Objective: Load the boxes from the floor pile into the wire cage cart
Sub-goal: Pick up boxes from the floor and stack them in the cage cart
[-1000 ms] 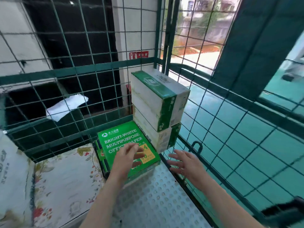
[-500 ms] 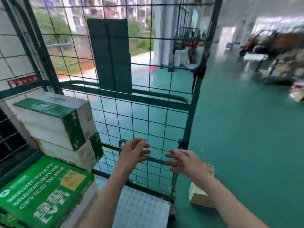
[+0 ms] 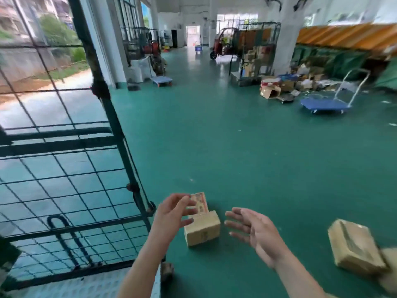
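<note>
The green wire cage cart (image 3: 120, 134) fills the left side, its corner post running down to a perforated metal floor (image 3: 86, 284). On the green floor beside it lies a small brown cardboard box (image 3: 203, 230) with a red-printed flat box (image 3: 199, 204) behind it. A larger taped cardboard box (image 3: 354, 246) lies at the lower right. My left hand (image 3: 171, 214) hovers in front of the small box, fingers loosely curved, holding nothing. My right hand (image 3: 255, 231) is spread open to the right of that box, apart from it.
A blue flat trolley (image 3: 326, 105) stands at mid right near a heap of cartons (image 3: 279, 87). Another wire cage (image 3: 255, 52) and a red vehicle (image 3: 223, 44) are far back. A small blue dolly (image 3: 162, 79) sits by the left wall.
The view has swung right, from inside the cage with the green paper boxes out to the warehouse floor. Both hands left the cage and now hover over the small floor box.
</note>
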The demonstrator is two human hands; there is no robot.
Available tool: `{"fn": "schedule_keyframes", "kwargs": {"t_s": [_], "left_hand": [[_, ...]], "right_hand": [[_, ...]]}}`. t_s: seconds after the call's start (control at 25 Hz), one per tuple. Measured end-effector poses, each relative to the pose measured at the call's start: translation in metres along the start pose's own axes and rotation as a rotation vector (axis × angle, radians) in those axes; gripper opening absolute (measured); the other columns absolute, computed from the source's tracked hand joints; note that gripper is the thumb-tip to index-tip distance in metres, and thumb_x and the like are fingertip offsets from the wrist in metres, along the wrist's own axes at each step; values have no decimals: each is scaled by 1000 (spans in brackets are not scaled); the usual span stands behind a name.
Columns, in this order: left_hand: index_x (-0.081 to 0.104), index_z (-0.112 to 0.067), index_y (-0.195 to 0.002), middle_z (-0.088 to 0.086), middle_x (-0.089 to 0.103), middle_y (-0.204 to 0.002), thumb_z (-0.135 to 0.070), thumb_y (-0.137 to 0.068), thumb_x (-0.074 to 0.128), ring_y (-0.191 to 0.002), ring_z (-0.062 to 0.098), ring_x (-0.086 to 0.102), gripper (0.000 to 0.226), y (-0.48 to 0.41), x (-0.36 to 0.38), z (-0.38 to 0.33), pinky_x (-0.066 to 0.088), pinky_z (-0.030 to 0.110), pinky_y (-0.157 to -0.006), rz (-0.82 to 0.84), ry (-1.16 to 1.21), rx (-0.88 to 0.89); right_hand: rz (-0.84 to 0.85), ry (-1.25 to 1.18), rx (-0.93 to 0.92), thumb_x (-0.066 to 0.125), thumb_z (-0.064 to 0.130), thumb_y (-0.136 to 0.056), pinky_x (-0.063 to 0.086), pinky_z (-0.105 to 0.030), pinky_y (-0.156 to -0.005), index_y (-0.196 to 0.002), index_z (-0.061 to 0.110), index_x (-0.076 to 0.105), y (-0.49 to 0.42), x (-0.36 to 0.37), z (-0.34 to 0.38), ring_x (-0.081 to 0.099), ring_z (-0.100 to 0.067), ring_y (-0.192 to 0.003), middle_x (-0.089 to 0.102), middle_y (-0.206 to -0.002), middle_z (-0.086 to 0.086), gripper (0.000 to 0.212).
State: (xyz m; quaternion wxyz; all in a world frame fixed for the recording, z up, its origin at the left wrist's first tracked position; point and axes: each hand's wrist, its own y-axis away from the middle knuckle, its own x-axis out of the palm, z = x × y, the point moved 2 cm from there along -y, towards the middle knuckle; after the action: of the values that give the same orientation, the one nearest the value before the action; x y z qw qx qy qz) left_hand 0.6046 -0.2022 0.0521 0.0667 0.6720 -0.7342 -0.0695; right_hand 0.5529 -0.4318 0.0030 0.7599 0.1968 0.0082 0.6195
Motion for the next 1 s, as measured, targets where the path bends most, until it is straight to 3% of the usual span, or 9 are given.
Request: {"fn": "schedule_keyframes", "kwargs": {"t_s": [0.08,0.44,0.76,0.88,1.0], "left_hand": [[67,-4,-106,12,76,-100,-18,-103,56,-85,24,76,18,2,60,12,60,46,-83,84,-22,-39],[67,-10,-102,5,77,-94,-19,-103,55,-84,22,74,15,49,300,48,58,40,-77,477,-111,-90],[68,-11,-104,6,77,-96,-18,-104,52,-88,23,75,17,130,475,76,59,46,-82,945,-236,-122],[68,-11,-105,6,77,-97,-19,-105,51,-92,26,75,19,159,527,89,59,47,-84,1108,-290,-143],[68,-11,-106,7,76,-100,-20,-106,50,-94,26,74,21,177,562,103,60,48,-87,1242,-348,-174]], "right_hand": [[-97,-43,11,47,21,-105,58,-46,-86,-124,-1,59,16,-63,-6,72,-33,-106,74,-115,-14,31],[-470,-109,-33,51,22,-104,57,-47,-93,-122,6,64,114,-273,-5,73,-24,-105,76,-113,-6,27],[-993,-292,-8,52,23,-104,54,-51,-99,-115,9,70,267,-395,-45,73,-24,-101,76,-111,-7,25],[-1177,-365,-18,52,20,-104,54,-49,-92,-112,7,71,320,-416,-61,73,-27,-100,77,-109,-8,25],[-1314,-421,-21,53,18,-103,54,-52,-98,-112,6,72,346,-424,-74,73,-29,-102,77,-110,-8,24]]}}
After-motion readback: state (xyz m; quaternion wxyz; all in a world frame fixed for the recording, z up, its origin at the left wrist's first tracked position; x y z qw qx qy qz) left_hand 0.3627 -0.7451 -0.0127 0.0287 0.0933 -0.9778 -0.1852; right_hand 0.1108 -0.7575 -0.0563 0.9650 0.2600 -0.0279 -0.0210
